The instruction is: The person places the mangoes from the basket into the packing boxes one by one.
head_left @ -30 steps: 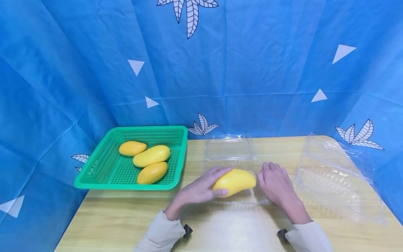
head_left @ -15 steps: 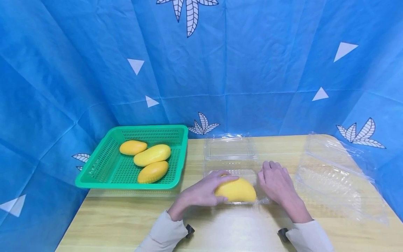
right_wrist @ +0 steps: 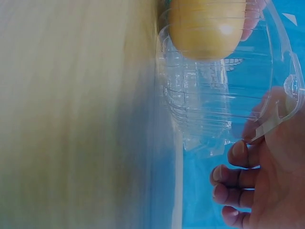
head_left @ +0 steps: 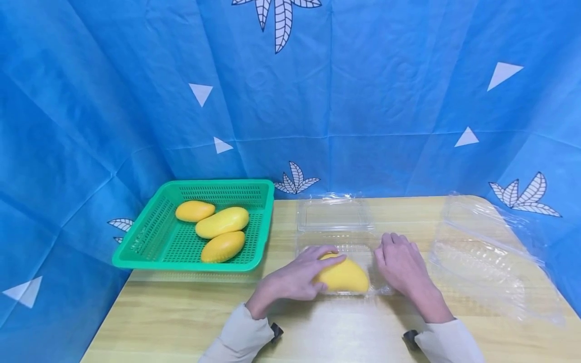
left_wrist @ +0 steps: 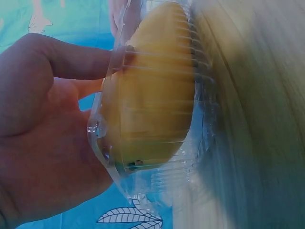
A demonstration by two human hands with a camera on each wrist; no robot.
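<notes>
A yellow mango (head_left: 343, 276) sits inside the tray of a clear plastic clamshell box (left_wrist: 205, 90), near its front side. My left hand (head_left: 301, 275) grips the mango from the left, with thumb and fingers reaching over the rim. The box's lid (head_left: 335, 214) lies folded open towards the back. At the right edge of the box, my right hand (head_left: 404, 264) pinches the rim (right_wrist: 281, 117) between thumb and curled fingers. Through the ribbed wall, the mango's rounded end shows in the right wrist view.
A green basket (head_left: 181, 267) with several yellow mangoes, one of them a mango (head_left: 223, 247) near the front, stands on the left. More clear plastic boxes (head_left: 481, 272) lie on the right of the wooden table (head_left: 150, 322). A blue cloth (head_left: 363, 75) hangs behind.
My left hand has lowered the mango from above the box into its tray, towards the front. The right hand has stayed at the box's right edge.
</notes>
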